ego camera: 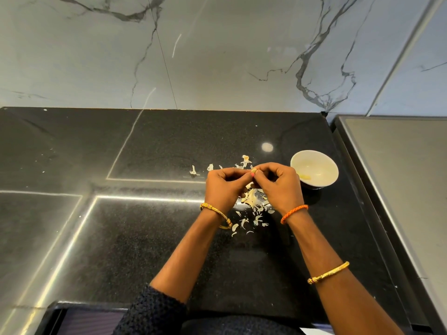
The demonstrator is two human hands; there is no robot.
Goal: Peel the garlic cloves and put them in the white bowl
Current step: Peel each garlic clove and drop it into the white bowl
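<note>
My left hand (225, 187) and my right hand (278, 187) meet above the black counter, fingers curled, and pinch a small garlic clove (253, 170) between their fingertips. Most of the clove is hidden by the fingers. The white bowl (325, 176) stands just right of my right hand, with a pale peeled clove (304, 176) lying inside near its left wall. A heap of papery garlic skins (252, 201) lies on the counter under and between my hands.
More skin scraps (245, 162) lie beyond my fingers and toward my wrists. The black granite counter (145, 238) stretches left. A marble wall (217, 56) stands behind. A raised grey steel surface (399, 177) borders the counter on the right.
</note>
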